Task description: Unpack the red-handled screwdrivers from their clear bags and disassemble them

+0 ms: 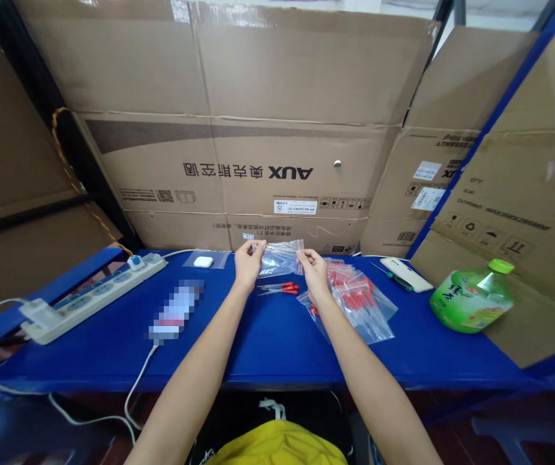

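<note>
both bare forearms reach forward from the bottom edge, drawing closer toward the wrists. the left hand (249, 263) and right hand (314, 270) are raised level and near each other, each with thumb and fingertips pinched shut, backs toward the camera.

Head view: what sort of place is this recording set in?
Probably a small packing bench in a storeroom or warehouse. Flattened shipping cartons wall in a blue table, filled clear bags of red-handled tools are piled on it, and both hands hold a clear bag above it.
</note>
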